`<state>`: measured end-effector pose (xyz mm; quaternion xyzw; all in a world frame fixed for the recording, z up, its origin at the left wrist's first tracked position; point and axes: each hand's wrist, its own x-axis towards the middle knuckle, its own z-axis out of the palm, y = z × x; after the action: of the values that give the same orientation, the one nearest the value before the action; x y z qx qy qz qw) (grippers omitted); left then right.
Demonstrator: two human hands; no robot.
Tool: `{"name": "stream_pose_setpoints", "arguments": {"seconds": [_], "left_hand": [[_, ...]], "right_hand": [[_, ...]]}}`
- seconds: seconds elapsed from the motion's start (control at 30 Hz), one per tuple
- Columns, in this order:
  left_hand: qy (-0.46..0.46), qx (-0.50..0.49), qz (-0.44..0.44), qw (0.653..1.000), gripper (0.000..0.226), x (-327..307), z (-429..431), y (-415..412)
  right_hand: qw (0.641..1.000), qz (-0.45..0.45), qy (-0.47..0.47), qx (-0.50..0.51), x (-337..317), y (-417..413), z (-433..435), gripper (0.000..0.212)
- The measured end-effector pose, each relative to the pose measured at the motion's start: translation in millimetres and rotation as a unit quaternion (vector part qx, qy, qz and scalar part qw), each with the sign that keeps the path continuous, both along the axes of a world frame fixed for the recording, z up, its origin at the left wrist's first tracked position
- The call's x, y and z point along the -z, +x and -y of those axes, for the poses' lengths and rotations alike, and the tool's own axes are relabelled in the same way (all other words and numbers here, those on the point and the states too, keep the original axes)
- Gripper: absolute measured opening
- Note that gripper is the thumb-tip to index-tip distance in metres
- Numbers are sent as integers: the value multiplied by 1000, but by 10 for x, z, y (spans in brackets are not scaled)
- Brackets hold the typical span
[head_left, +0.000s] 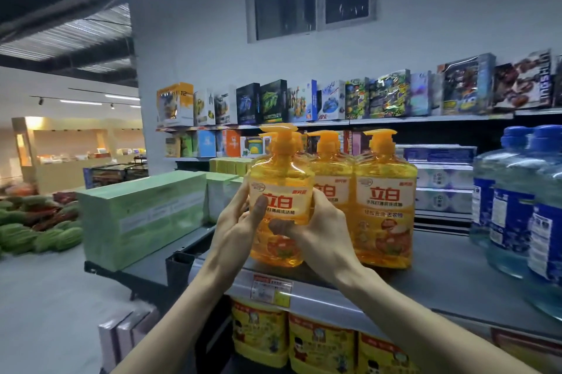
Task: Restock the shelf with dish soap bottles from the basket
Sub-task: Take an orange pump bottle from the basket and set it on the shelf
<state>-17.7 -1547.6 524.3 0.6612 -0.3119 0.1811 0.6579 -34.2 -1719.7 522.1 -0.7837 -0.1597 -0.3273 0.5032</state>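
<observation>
An orange dish soap bottle with a pump top stands at the front of the grey shelf. My left hand grips its left side, thumb across the label. My right hand grips its right side, thumb on the front. Two more orange dish soap bottles stand upright on the shelf just right of and behind it, one partly hidden. The basket is out of view.
Pale green boxes fill the shelf to the left. Large blue-capped water jugs stand on the right. Yellow packs sit on the shelf below. Toy boxes line the back wall shelves. Produce lies far left.
</observation>
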Motion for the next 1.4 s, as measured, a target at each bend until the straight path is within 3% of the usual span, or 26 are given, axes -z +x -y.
{"name": "stream_pose_setpoints", "arguments": {"seconds": [0.27,0.53,0.73,1.17,1.4], "left_hand": [[-7,-8,-46,999,51,94,-136,244],[36,21,-74,996,46,83,-304,317],[104,-1,-48,993,75,248,-408,283],[61,21,-60,996,64,318,-429,616],[77,43,-56,994,73,298,-512,668]], "right_hand": [[997,-26,-48,60,-5,114,-173,60],[994,-64,-69,59,18,149,-212,62],[982,-127,-130,40,52,77,-97,55],[986,-121,-108,48,36,248,-155,52],[987,-116,-98,51,85,241,-170,59]]}}
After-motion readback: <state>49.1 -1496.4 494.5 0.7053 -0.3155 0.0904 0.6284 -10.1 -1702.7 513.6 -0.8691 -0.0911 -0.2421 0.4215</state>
